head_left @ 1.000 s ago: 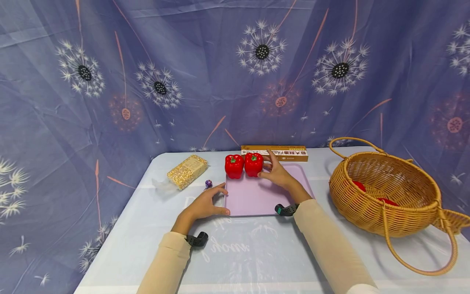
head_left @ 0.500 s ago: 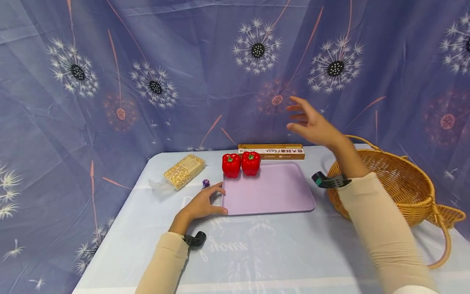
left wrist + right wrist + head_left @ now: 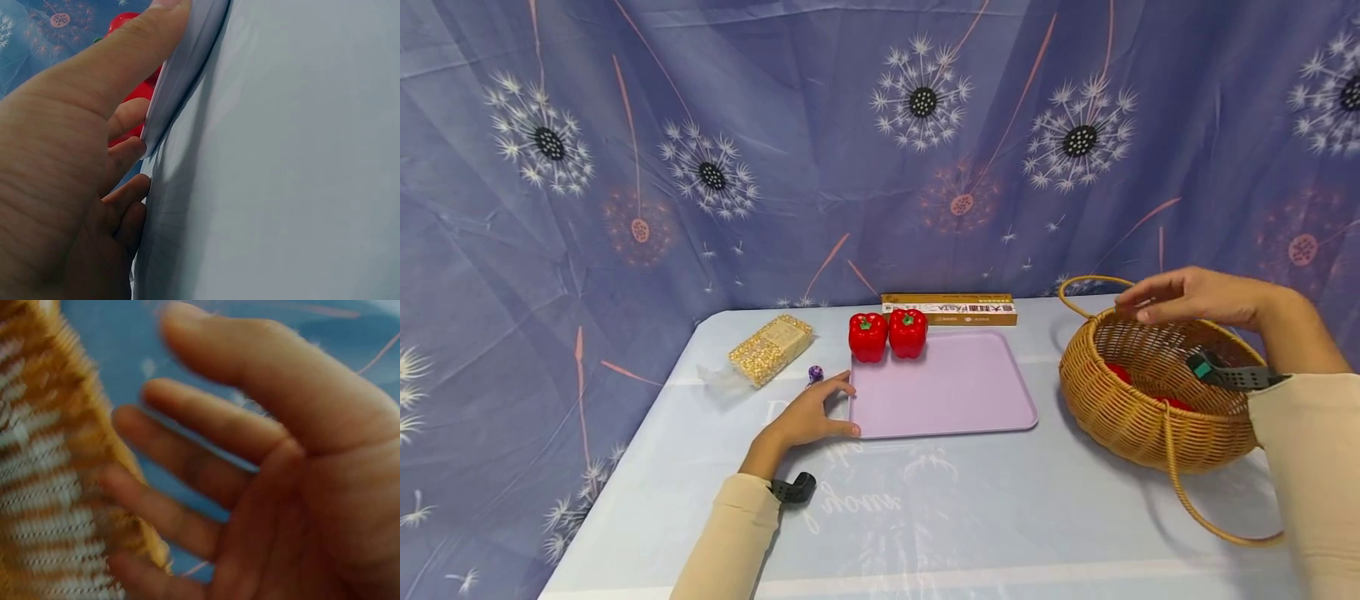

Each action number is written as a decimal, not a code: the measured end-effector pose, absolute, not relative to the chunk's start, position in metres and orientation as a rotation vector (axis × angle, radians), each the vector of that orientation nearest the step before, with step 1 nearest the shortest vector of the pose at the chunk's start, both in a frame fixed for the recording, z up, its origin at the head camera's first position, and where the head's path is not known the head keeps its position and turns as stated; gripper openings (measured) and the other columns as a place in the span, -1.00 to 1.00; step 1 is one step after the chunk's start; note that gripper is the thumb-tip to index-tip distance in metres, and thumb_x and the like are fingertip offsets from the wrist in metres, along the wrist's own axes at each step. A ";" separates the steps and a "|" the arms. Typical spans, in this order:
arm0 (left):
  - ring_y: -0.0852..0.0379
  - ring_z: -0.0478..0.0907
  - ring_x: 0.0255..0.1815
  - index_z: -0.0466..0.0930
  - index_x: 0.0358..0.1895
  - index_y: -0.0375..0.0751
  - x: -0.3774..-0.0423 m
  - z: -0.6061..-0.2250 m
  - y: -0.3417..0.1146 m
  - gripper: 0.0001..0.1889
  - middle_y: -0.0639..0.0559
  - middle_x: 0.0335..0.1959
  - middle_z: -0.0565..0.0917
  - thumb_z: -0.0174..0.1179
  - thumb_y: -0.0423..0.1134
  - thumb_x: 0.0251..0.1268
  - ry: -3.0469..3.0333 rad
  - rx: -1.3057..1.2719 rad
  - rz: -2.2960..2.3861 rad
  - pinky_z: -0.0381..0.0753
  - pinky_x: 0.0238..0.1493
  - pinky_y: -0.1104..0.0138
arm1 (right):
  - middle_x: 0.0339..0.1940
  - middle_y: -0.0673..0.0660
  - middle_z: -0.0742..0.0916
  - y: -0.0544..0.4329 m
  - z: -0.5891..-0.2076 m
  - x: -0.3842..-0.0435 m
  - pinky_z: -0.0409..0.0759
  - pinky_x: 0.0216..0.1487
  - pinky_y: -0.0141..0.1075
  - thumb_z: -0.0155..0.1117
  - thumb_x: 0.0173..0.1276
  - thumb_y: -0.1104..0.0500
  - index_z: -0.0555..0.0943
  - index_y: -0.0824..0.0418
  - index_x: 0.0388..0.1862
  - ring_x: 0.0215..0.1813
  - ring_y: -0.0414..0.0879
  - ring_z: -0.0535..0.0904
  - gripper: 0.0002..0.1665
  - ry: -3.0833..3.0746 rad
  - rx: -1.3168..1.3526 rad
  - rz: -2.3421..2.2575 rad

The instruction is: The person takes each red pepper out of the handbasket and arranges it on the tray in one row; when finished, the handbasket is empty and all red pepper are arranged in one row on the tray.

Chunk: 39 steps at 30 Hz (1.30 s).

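Blur smears the basket [image 3: 53,456] in the dim right wrist view.

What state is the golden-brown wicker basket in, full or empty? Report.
Not empty: red objects show inside the basket in the head view. Cannot tell how full; its near side hides part of the interior.

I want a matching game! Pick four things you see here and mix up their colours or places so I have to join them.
Things:
1. tray
2. two peppers
3. wicker basket
4. left hand

Colours and places:
A. golden brown, with red things inside
B. at the tray's left edge
C. flat and light purple
D. shiny red, standing side by side

Right pairs: 1-C, 2-D, 3-A, 4-B
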State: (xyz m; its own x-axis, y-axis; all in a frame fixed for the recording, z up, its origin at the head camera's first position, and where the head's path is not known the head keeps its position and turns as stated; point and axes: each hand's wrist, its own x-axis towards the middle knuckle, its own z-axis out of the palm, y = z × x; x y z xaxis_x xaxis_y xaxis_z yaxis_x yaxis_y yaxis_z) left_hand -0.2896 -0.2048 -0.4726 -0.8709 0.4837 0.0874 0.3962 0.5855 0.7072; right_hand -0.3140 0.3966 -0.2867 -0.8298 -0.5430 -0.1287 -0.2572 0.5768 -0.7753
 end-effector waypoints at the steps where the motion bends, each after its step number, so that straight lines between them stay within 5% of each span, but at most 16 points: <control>1: -0.16 0.09 0.57 0.57 0.14 -0.08 -0.290 -0.472 -0.205 -0.34 -0.09 0.56 0.26 0.63 0.02 -0.06 2.696 0.749 1.159 0.04 0.53 -0.07 | 0.23 -0.12 0.67 0.403 -0.294 -0.316 0.59 0.10 -0.37 0.15 0.54 0.31 0.46 0.34 0.40 0.19 -0.35 0.56 -0.51 2.375 -0.623 -1.107; 4: -0.16 0.10 0.57 0.58 0.13 -0.08 -0.290 -0.473 -0.206 -0.34 -0.10 0.56 0.27 0.62 0.03 -0.06 2.701 0.752 1.159 0.05 0.53 -0.07 | 0.32 -0.19 0.59 0.414 -0.312 -0.322 0.55 0.21 -0.14 0.12 0.56 0.28 0.39 0.27 0.49 0.29 -0.31 0.48 -0.45 2.189 -0.506 -1.110; 6: -0.17 0.10 0.57 0.57 0.13 -0.09 -0.290 -0.473 -0.205 -0.34 -0.10 0.55 0.27 0.62 0.02 -0.06 2.701 0.764 1.164 0.05 0.53 -0.08 | 0.36 -0.22 0.53 0.418 -0.323 -0.328 0.50 0.25 0.07 0.14 0.55 0.24 0.34 0.22 0.53 0.43 -0.06 0.37 -0.40 2.132 -0.441 -1.098; 11: -0.16 0.12 0.56 0.58 0.13 -0.08 -0.290 -0.476 -0.202 -0.35 -0.10 0.55 0.28 0.62 0.01 -0.05 2.700 0.774 1.167 0.06 0.52 -0.07 | 0.61 0.34 0.15 0.425 -0.342 -0.337 0.37 0.25 0.37 0.19 0.52 0.17 0.17 0.19 0.61 0.54 0.53 -0.15 -0.24 2.071 -0.360 -1.027; 13: -0.17 0.12 0.56 0.58 0.12 -0.07 -0.289 -0.477 -0.201 -0.35 -0.10 0.55 0.28 0.62 0.02 -0.06 2.699 0.769 1.168 0.06 0.52 -0.08 | 0.60 0.49 0.01 0.423 -0.348 -0.337 0.42 0.22 0.34 0.23 0.49 0.18 0.14 0.18 0.62 0.53 0.51 -0.04 -0.19 2.053 -0.331 -1.038; 25: -0.19 0.12 0.56 0.58 0.12 -0.08 -0.289 -0.477 -0.205 -0.35 -0.12 0.55 0.28 0.62 0.03 -0.06 2.711 0.792 1.164 0.06 0.52 -0.10 | 0.58 0.38 0.23 0.411 -0.370 -0.340 0.44 0.33 0.05 0.25 0.42 0.28 0.23 0.16 0.59 0.48 0.13 0.28 -0.21 1.946 -0.354 -1.044; 33: -0.18 0.11 0.56 0.58 0.13 -0.06 -0.289 -0.476 -0.203 -0.35 -0.09 0.55 0.28 0.63 0.01 -0.07 2.712 0.757 1.148 0.06 0.52 -0.09 | 0.52 0.35 0.31 0.401 -0.375 -0.334 0.52 0.25 0.00 0.33 0.32 0.28 0.01 0.43 0.58 0.36 0.04 0.39 -0.01 1.911 -0.290 -1.053; 39: -0.19 0.12 0.56 0.58 0.13 -0.07 -0.288 -0.476 -0.203 -0.35 -0.11 0.55 0.28 0.63 0.00 -0.06 2.708 0.753 1.157 0.07 0.51 -0.11 | 0.28 0.20 0.56 0.400 -0.376 -0.333 0.58 0.18 -0.03 0.33 0.29 0.35 0.30 0.33 0.49 0.21 0.06 0.55 -0.21 1.875 -0.301 -1.072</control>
State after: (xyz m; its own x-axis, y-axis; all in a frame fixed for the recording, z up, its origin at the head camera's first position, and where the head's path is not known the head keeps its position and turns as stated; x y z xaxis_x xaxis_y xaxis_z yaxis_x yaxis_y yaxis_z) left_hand -0.2884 -0.2034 -0.4757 -0.8725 0.4789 0.0970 0.4011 0.5886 0.7019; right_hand -0.3333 0.4004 -0.3757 -0.5429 -0.5896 -0.5981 0.2162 0.5900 -0.7779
